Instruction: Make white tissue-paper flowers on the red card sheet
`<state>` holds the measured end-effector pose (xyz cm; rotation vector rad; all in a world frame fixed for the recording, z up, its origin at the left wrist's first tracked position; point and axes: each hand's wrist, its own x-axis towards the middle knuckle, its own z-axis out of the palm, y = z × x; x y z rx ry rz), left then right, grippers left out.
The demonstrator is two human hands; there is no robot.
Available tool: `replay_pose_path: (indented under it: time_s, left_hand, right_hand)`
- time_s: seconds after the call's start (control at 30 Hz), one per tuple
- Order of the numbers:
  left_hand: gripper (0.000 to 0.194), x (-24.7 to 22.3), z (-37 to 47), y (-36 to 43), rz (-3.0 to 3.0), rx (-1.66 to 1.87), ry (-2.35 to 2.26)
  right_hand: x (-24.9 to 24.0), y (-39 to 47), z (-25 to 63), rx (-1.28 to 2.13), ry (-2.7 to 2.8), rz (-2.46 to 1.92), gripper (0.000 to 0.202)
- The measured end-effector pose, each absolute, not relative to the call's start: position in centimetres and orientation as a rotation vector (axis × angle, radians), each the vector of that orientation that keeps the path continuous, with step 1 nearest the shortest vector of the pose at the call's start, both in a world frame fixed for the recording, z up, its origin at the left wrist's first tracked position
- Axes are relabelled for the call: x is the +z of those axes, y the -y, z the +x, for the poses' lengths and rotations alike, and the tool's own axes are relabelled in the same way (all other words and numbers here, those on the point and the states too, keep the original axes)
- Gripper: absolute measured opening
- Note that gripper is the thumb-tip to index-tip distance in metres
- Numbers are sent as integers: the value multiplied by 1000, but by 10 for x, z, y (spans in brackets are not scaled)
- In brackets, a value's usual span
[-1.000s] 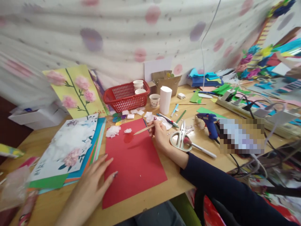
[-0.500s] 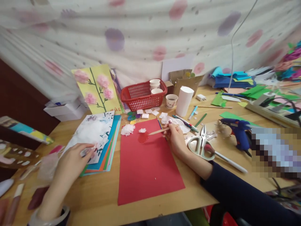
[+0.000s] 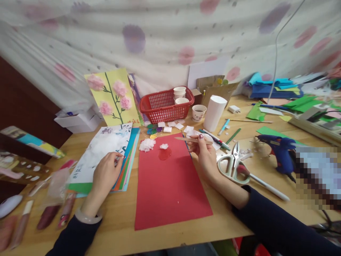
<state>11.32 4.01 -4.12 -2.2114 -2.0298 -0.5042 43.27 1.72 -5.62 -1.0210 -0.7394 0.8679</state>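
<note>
My right hand (image 3: 206,153) grips a thin wooden stick (image 3: 182,139), its tip above the upper right edge of a red sheet of paper (image 3: 170,188). On that sheet is a shiny wet patch (image 3: 165,155), with a small white crumpled piece (image 3: 164,146) at its upper edge. A larger ruffled white paper ball (image 3: 147,144) rests at the sheet's top left corner. My left hand (image 3: 108,172) is over a stack of coloured papers topped by a painted white sheet (image 3: 90,156). Its fingers are pinched together; what they hold, if anything, is hidden.
Behind the red sheet are white foam squares (image 3: 167,129), a red basket (image 3: 165,106) with paper cups, a cup of dark liquid (image 3: 199,113) and a white roll (image 3: 214,113). Scissors (image 3: 234,163) and a blue glue gun (image 3: 279,149) lie right. A yellow flower picture (image 3: 113,96) leans behind.
My right hand has drawn the stick up and right, off the wet patch. My left hand has moved up and right, toward the red sheet. The view has shifted slightly.
</note>
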Motion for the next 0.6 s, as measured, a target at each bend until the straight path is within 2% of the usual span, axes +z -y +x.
replay_pose_path:
  time_s: [0.27,0.37,0.6]
  left_hand:
    - [38,-36,120,-35,-2071,-351,2132]
    - [36,-34,117,-33,-2090,-530,2142]
    - [37,-30,113,-32,-2156,-1193,2279]
  right_hand:
    - [-57,-12,429,872,837,-1036,36]
    - [-54,-10,428,896,835,-1034,35]
    - [-54,-8,427,932,857,-1015,32]
